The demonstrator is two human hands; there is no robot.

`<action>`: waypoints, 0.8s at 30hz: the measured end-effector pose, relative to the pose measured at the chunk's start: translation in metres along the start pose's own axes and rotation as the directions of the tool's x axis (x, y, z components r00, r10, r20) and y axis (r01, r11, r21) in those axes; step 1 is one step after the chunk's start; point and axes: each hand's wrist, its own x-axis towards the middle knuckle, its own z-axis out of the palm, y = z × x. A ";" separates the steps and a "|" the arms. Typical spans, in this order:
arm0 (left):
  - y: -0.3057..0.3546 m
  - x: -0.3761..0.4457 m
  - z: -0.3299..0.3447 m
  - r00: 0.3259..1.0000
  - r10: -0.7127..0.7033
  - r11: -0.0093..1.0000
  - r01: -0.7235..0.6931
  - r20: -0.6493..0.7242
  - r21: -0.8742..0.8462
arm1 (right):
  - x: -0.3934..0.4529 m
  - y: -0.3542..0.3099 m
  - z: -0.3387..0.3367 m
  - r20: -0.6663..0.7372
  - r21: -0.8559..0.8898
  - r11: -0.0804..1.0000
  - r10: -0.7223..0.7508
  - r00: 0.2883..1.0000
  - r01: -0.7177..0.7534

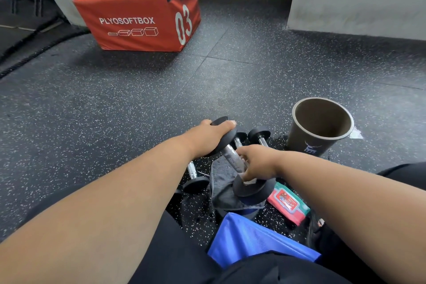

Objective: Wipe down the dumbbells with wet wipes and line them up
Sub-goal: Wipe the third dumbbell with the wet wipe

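Observation:
A black dumbbell (232,157) with a chrome handle is tilted, its near head resting on a grey cloth (222,188). My left hand (208,137) grips its far head from above. My right hand (257,163) is closed around the lower handle, with a bit of white wipe showing under the fingers. Two more dumbbells (259,135) lie just behind it, and another dumbbell (194,178) lies to the left. A red pack of wet wipes (288,203) lies on the floor at the right of the near head.
A brown paper cup-shaped bin (320,125) stands at the right. A red plyo box (140,11) sits far left by the wall. A blue bag (253,240) lies near my knees. The floor is speckled black rubber (115,104).

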 end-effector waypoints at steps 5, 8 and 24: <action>-0.001 0.002 -0.001 1.000 -0.010 1.000 0.010 0.002 0.004 | -0.003 0.011 -0.016 -0.026 0.026 0.999 0.034 0.999 -0.033; 0.000 0.001 0.000 1.000 0.000 1.000 0.000 0.002 -0.003 | -0.004 0.012 -0.016 -0.035 0.009 0.999 0.044 0.998 -0.044; -0.002 0.000 0.000 1.000 -0.015 1.000 0.016 0.015 -0.013 | -0.015 -0.007 0.002 -0.054 -0.070 0.993 0.092 0.994 -0.095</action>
